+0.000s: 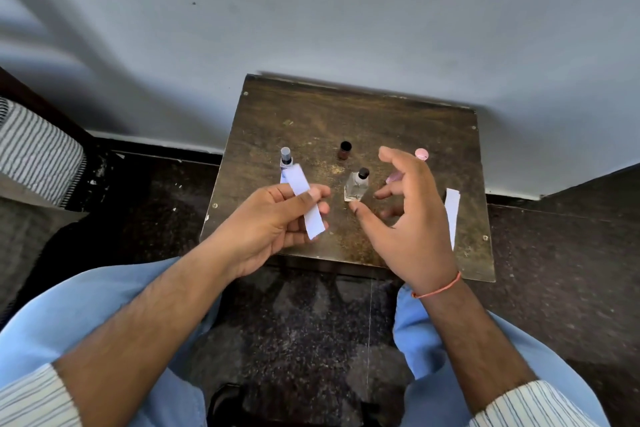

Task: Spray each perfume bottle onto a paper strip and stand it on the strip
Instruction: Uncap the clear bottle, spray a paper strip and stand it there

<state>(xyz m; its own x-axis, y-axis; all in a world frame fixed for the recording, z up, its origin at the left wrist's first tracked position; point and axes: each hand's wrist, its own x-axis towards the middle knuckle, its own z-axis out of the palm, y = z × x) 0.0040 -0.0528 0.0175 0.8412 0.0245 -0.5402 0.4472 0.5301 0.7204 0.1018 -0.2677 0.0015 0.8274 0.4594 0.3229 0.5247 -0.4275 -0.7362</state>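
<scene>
Head view: white paper strip (306, 199) (slightly curved) pinched by left hand (277, 218).

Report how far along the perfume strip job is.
Done, it seems: the grey-capped bottle stands on a strip. In hand: the left hand pinches a paper strip; the open right hand reaches toward the clear bottle. Left: the dark bottle and pink bottle.

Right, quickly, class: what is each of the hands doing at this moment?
Left hand: pinching a paper strip.
Right hand: open, holding nothing, fingers spread near the clear bottle.
</scene>
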